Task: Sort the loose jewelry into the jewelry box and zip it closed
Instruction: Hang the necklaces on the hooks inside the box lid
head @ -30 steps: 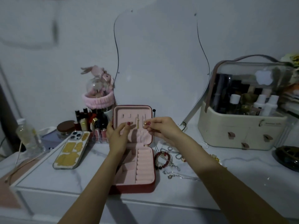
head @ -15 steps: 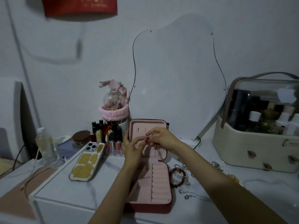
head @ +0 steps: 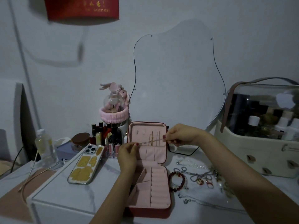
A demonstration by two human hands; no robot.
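red banner [head: 81, 8]: cut off by top edge, its writing blurred
cosmetics case [head: 265, 143]: right side beyond frame
loose jewelry [head: 200, 178]: pieces too small to distinguish

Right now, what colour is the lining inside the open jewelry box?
Pale pink, with a darker red outer shell; the jewelry box lining shows plainly in the head view.

Left of your wavy mirror [head: 174, 81] lies a phone [head: 86, 165] (face down), lipsticks [head: 103, 135] behind it; right of the mirror stands a cosmetics case [head: 262, 143].
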